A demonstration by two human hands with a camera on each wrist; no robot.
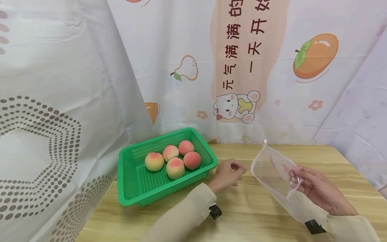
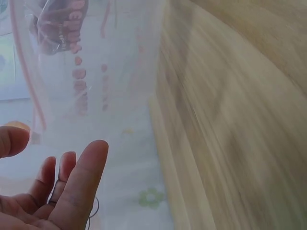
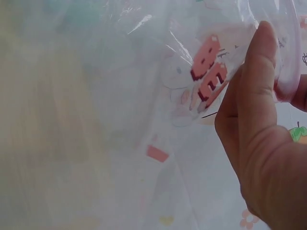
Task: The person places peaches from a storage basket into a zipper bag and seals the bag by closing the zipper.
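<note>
A clear zip bag (image 1: 273,168) with a pinkish zip edge hangs over the right of the table, its mouth spread apart. My right hand (image 1: 317,186) pinches the bag's rim on its right side; in the right wrist view the thumb and fingers of that hand (image 3: 261,115) have the plastic between them, near red printed letters. My left hand (image 1: 228,174) is held between the bag and a green basket (image 1: 163,186), fingers loosely bent and nothing in them. The left wrist view shows the fingertips (image 2: 96,151) apart from each other, facing the bag (image 2: 96,72).
Several peaches (image 1: 175,168), yellow and pink-red, lie in the basket on the left of the wooden table (image 1: 242,218). A white printed curtain (image 1: 181,33) hangs behind the table, and another cloth (image 1: 45,134) covers the left side.
</note>
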